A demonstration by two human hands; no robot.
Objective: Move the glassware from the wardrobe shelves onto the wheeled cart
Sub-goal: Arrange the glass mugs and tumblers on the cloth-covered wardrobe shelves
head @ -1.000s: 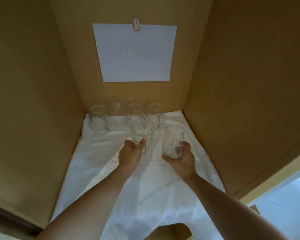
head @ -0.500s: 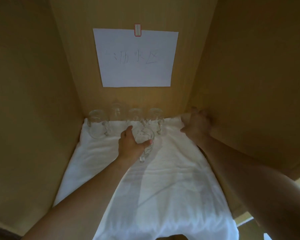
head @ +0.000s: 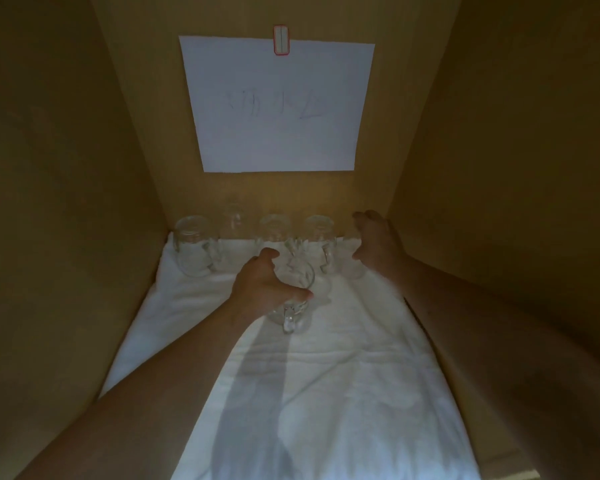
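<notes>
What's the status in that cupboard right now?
Left hand grips glass mug. Right hand open by a glass at the right wall. Four mugs along the back.

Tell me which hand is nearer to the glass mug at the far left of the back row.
Left. The left hand grips a handled glass mug mid-shelf, a short way right of the far-left mug. The right hand hovers at the row's opposite end, by the right wall.

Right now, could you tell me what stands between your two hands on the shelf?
In the head view, one handled glass mug stands between the left hand and the right hand, on the white cloth.
</notes>
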